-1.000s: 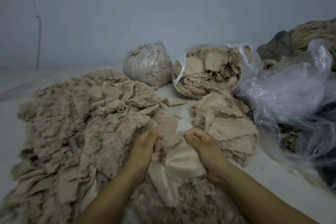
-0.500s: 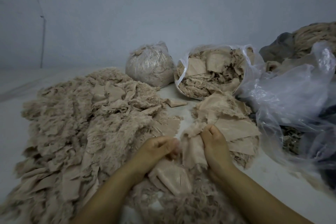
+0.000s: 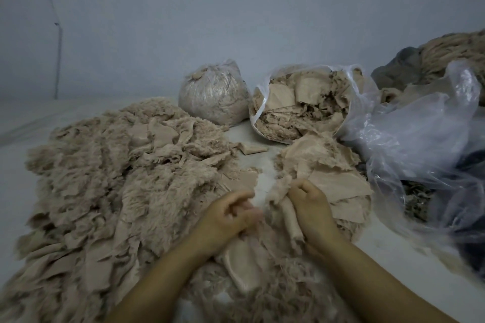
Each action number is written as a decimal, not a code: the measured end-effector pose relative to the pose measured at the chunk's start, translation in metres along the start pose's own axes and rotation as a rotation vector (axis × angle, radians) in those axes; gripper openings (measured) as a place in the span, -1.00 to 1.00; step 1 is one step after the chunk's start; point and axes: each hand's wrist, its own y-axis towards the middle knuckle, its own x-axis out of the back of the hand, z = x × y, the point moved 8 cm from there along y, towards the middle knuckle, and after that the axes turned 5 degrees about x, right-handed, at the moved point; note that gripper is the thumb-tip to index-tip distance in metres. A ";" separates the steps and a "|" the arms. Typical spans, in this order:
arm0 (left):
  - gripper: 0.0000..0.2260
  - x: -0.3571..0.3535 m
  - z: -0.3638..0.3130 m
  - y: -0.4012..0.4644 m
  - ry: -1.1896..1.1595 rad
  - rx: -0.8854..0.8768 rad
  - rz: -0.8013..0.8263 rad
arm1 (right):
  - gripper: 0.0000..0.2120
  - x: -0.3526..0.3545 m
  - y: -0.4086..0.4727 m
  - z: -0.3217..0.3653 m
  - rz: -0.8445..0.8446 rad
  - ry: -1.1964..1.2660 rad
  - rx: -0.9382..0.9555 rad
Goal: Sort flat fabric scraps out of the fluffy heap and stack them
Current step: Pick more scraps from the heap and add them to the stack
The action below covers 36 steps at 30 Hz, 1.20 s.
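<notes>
Gripping a rolled scrap (image 3: 288, 214) in curled fingers, the right hand (image 3: 311, 211) is working at about 5 o'clock from the middle of the view, right at the near edge of the stack of flat pieces (image 3: 338, 181). The step in hand looks like carrying this one piece across to that stack. The left hand (image 3: 228, 214) is hovering just beside it with fingers bent, motion-blurred; whether it is pinching a wisp of fabric I cannot tell. The fluffy heap (image 3: 110, 183) is spreading over the surface (image 3: 14, 181) toward 9 o'clock. Next, the scrap probably needs unrolling and laying flat on top. The lower edge is cutting off the nearest fluff, and plastic bags (image 3: 420, 144) are hiding whatever is lying at 3 o'clock.
</notes>
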 end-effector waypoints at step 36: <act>-0.71 0.006 0.022 0.004 -0.659 0.250 -0.136 | -0.80 -0.049 -0.026 -0.009 0.405 0.180 -0.149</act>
